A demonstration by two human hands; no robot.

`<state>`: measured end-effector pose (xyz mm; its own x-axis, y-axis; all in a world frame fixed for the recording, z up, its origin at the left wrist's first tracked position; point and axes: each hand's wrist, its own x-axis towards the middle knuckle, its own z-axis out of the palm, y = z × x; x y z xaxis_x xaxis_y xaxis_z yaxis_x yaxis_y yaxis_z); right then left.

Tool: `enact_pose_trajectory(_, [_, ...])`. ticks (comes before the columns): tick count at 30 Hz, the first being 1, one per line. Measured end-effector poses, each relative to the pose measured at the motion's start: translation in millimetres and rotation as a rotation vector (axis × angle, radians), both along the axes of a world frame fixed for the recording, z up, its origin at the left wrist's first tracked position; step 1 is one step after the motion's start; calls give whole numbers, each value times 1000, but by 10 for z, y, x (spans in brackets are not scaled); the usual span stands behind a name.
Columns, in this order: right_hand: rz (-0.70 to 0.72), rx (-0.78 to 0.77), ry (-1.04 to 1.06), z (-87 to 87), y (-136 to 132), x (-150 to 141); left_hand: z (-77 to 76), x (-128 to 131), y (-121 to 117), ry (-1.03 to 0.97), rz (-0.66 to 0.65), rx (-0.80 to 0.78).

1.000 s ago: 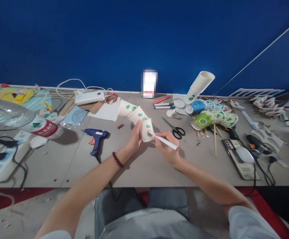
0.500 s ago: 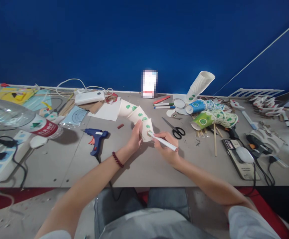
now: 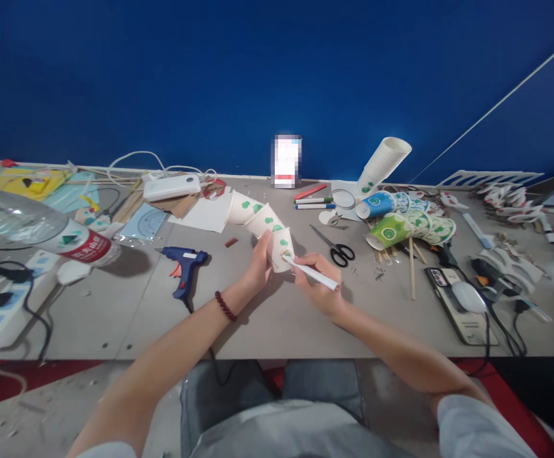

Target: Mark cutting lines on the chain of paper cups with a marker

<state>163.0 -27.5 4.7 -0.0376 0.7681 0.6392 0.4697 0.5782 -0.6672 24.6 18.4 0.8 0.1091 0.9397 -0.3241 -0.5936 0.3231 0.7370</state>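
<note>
A white marker (image 3: 319, 277) is gripped between the fingers of the right hand (image 3: 322, 289), its tip held at a small round mark on the nearest cup of a curved chain of white paper cups (image 3: 257, 222). That cup is clasped by the left hand (image 3: 256, 267), with the thumb laid along its side; the chain is angled away to the upper left, and its cups are dotted with green spots. Black-handled scissors (image 3: 338, 251) are laid near the right hand, and a blue glue gun (image 3: 191, 266) is placed to the left. Farther out, a blue-printed cup chain (image 3: 376, 205) and a green-printed cup chain (image 3: 391, 231) are set side by side, with a tilted stack of paper cups (image 3: 385, 159) placed behind them.
</note>
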Motion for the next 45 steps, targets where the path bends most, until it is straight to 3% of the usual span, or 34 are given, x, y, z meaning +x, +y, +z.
enact_pose_trajectory(37, [70, 63, 20, -3, -9, 18, 19, -2, -8, 18, -94, 57])
enact_pose_trajectory(45, [76, 38, 19, -13, -11, 22, -3, 5, 9, 0, -54, 60])
